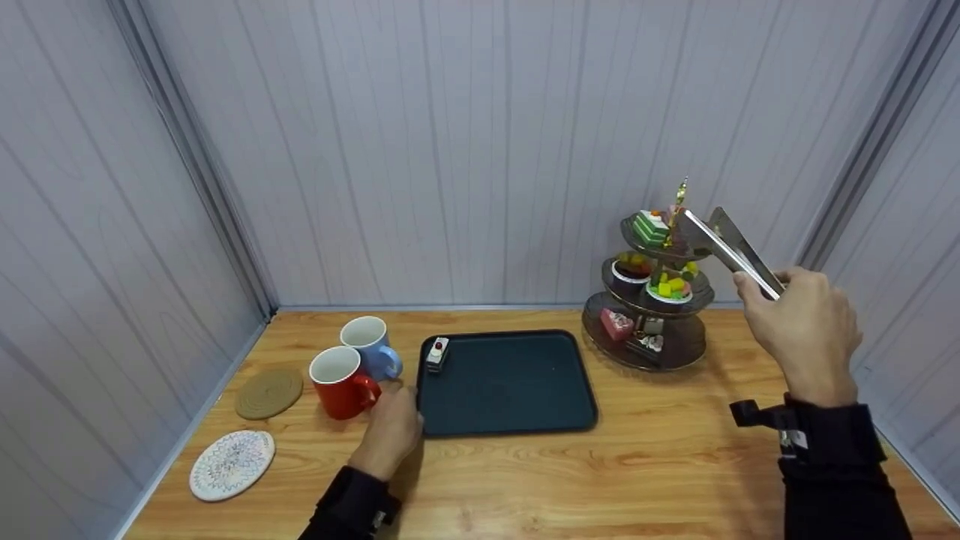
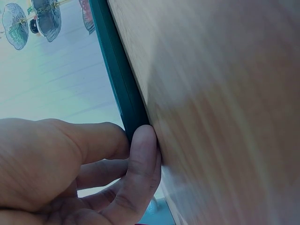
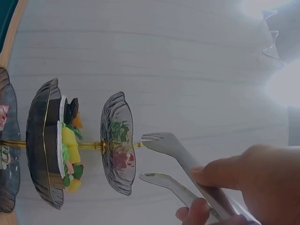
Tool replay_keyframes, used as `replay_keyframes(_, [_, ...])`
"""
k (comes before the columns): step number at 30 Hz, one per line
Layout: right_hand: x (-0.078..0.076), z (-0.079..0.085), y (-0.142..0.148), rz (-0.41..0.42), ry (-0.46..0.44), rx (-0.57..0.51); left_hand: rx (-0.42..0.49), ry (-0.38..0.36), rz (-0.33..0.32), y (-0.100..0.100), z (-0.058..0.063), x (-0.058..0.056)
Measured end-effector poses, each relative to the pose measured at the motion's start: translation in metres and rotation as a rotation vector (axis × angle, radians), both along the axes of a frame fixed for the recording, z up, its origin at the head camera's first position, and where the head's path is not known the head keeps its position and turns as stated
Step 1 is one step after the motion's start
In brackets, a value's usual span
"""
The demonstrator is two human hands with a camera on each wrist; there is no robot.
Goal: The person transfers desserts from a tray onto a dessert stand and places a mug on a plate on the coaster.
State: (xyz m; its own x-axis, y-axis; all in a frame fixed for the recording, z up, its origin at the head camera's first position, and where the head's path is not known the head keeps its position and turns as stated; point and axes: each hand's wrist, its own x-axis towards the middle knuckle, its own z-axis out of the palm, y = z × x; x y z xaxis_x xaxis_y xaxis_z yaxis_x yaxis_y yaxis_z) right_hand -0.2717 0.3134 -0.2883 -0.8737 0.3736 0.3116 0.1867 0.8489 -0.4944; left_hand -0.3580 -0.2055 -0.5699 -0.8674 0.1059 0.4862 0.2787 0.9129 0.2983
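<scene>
My left hand [image 1: 392, 424] pinches the near left corner of a dark green tray [image 1: 517, 394]; thumb and fingertips meet on its rim [image 2: 115, 70] in the left wrist view. A small cake slice with a red dot on top [image 1: 437, 354] lies in the tray's far left corner. My right hand [image 1: 806, 330] grips metal tongs [image 1: 739, 259], their tips spread apart beside the top tier of a three-tier glass stand [image 1: 645, 304]. On that tier sits a green layered cake slice [image 1: 651, 227]. In the right wrist view, the tong tips [image 3: 157, 142] appear above the top plate, with nothing between them.
A red mug [image 1: 341, 386] and a light blue mug [image 1: 369, 341] stand just left of the tray. Farther left lie a tan woven coaster [image 1: 268, 393] and a white patterned coaster [image 1: 232, 465]. Fruit-topped cups [image 1: 670, 289] and a pink cake slice [image 1: 617, 324] occupy the lower tiers.
</scene>
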Motion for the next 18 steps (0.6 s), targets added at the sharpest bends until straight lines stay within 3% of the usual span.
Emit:
replay_keyframes(9, [0.007,-0.008,-0.008,0.065,-0.012,0.0,0.008,-0.017,0.009,0.001,0.005,0.004])
replay_keyframes(18, [0.013,-0.018,-0.025,0.148,0.031,0.021,0.017,0.037,-0.008,-0.001,-0.004,-0.002])
